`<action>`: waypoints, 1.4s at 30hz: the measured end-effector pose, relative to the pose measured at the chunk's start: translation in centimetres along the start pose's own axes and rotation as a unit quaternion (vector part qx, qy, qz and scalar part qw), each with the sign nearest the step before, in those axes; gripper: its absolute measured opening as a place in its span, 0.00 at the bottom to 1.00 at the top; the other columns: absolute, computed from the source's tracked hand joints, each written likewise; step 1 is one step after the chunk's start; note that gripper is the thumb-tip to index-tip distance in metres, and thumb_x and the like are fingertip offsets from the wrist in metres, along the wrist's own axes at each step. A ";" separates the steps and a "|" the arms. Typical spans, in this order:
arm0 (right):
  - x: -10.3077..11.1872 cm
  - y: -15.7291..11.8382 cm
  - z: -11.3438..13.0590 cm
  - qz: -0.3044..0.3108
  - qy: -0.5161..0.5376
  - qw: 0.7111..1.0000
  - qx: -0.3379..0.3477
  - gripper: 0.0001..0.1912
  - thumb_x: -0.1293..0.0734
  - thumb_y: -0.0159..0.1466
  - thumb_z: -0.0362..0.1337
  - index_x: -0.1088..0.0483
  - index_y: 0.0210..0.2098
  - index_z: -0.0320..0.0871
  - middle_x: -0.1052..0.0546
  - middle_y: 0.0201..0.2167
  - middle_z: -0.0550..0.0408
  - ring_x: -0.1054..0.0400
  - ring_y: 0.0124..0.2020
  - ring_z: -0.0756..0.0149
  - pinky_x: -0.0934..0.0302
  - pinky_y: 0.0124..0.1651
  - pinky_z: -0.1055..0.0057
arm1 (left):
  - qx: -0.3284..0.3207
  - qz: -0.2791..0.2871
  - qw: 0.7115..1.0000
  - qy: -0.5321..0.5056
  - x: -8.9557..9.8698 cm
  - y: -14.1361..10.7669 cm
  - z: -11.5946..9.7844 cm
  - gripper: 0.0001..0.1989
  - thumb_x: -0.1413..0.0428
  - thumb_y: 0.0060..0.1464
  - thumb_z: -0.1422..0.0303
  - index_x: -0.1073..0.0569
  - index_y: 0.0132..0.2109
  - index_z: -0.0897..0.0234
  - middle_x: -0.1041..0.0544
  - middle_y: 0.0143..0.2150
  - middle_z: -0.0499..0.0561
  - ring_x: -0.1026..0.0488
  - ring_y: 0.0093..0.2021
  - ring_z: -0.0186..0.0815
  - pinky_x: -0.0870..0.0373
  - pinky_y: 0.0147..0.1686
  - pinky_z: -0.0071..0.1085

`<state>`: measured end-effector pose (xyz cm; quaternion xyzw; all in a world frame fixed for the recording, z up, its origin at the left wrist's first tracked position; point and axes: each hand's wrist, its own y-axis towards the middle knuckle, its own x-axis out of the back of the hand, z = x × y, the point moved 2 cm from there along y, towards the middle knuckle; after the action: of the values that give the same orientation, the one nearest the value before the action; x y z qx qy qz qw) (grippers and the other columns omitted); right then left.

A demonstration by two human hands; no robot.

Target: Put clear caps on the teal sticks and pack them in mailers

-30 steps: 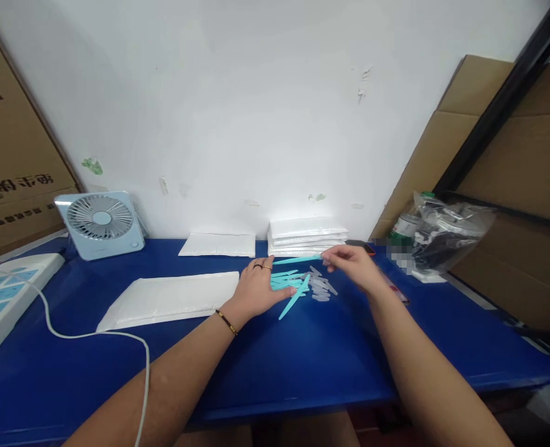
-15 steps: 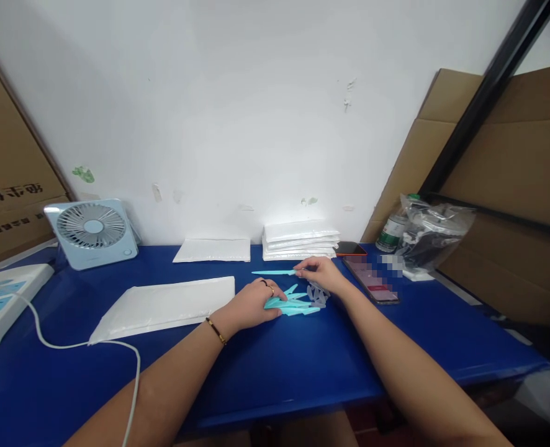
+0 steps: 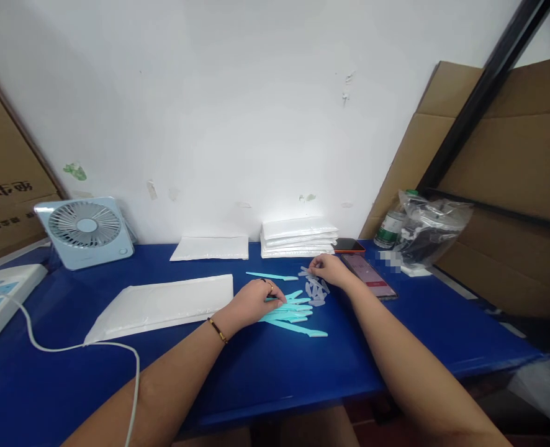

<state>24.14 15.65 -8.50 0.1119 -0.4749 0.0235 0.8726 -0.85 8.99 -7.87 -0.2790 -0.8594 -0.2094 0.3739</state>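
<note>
Lying nearer the person than the stack of white packets [image 3: 298, 239]: turquoise sticks [image 3: 296, 309], a loose fan on the table [image 3: 275, 372], in front of the stack's left half. 1 lone stick [image 3: 272, 277] lies crosswise, just in front of the stack's left end. Clear slips [image 3: 318, 292] scattered before its right half.

Handling, judged by eye: sticks light, thin, fairly stiff, probably slick; best taken mid-length, off the narrow ends. Slips lighter, flat, apt to skid; pinch by the edges.

Left hand [image 3: 255, 302]: in front of the stack's left end, fingers curled over the sticks' near-left ends, thumb close to forefinger. Cannot tell whether any stick is gripped. Right hand [image 3: 329, 270]: just before the stack's right end, fingertips bunched nearly together at the farthest slips; pinching or merely touching 1, cannot tell.
</note>
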 end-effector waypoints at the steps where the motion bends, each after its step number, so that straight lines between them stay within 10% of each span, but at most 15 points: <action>1: -0.1 0.0 0.1 0.008 0.003 1.000 -0.003 0.04 0.33 0.52 0.34 0.26 0.24 0.41 0.24 0.23 0.54 0.33 0.24 0.68 0.44 0.27 0.74 | 0.011 -0.003 1.000 -0.005 -0.1 0.1 0.1 0.09 0.48 0.53 0.67 0.23 0.36 0.60 0.23 0.39 0.48 0.28 0.39 0.34 0.34 0.39 0.28; 22: 1.4 -2.6 5.0 -0.067 0.208 0.956 0.196 0.09 0.32 0.57 0.43 0.24 0.33 0.45 0.24 0.32 0.51 0.29 0.36 0.62 0.35 0.39 0.64 | 0.096 -0.107 0.990 0.004 2.1 0.3 1.9 0.17 0.56 0.56 0.62 0.27 0.45 0.61 0.32 0.25 0.45 0.37 0.23 0.30 0.44 0.23 0.26; 42: -0.1 -2.5 5.2 -0.016 0.276 0.943 0.182 0.07 0.30 0.54 0.40 0.23 0.32 0.46 0.24 0.35 0.52 0.29 0.33 0.65 0.34 0.32 0.69 | 0.091 -0.091 0.991 -0.028 2.4 0.2 1.2 0.17 0.55 0.55 0.62 0.26 0.45 0.59 0.30 0.26 0.45 0.38 0.23 0.29 0.42 0.22 0.25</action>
<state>20.12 12.07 -6.30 0.2657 -0.2008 0.1256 0.9345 -2.72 10.59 -6.84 -0.1705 -0.9069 -0.1558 0.3524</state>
